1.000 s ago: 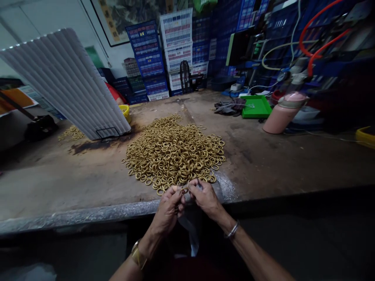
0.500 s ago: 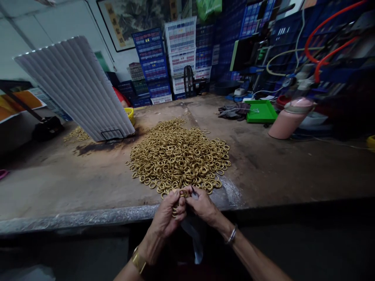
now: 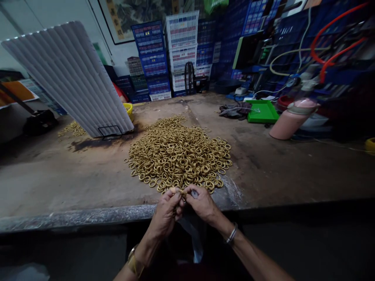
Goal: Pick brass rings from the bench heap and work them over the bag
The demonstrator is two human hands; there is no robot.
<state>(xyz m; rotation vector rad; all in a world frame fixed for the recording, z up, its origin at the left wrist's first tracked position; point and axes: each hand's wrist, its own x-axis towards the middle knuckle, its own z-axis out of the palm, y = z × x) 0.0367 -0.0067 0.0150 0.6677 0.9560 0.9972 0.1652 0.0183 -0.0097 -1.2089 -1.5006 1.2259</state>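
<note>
A large heap of brass-coloured rings (image 3: 180,154) lies on the worn table (image 3: 88,179), reaching close to its front edge. Just in front of the heap, my left hand (image 3: 168,208) is closed on rings, with a gold watch at the wrist. My right hand (image 3: 202,203) meets it fingertip to fingertip, its thumb and finger pinched at a ring between the hands. That wrist carries a silver bracelet (image 3: 232,233). Below the hands hangs a pale translucent strip (image 3: 193,238). How many rings the left hand holds is hidden by the fingers.
A ribbed white panel (image 3: 70,78) stands tilted at the left, more rings (image 3: 72,129) beside it. Farther back are a yellow bowl (image 3: 128,111), stacked crates (image 3: 181,47) and a small fan (image 3: 189,78). On the right are a green tray (image 3: 262,111) and a pink bottle (image 3: 293,119).
The fingers of both hands have drawn closer round the ring between them, and the left fingers now cover more of the held rings. The camera view has shifted slightly.
</note>
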